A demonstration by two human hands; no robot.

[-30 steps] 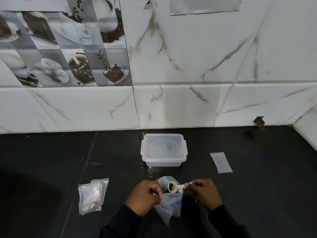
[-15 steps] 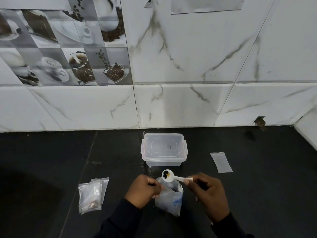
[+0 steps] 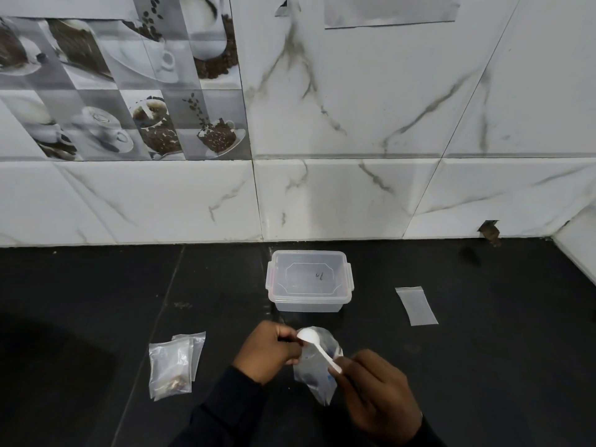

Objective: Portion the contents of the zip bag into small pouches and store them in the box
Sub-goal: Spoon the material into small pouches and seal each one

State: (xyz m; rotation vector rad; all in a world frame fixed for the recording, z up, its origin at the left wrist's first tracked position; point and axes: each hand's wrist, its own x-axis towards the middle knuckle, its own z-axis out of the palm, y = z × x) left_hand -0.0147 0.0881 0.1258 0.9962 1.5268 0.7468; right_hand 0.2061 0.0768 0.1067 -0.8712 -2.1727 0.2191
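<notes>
On the black table, just in front of the lidded box, the grip of the left hand pinches the mouth of the zip bag; it is best held wide and upright. The grip of the right hand pinches the handle end of the white spoon, whose bowl should stay level on the way to the empty pouch right of the box.

The box sits far centre on the counter; the zip bag near it, filled pouches left, an empty pouch right
</notes>
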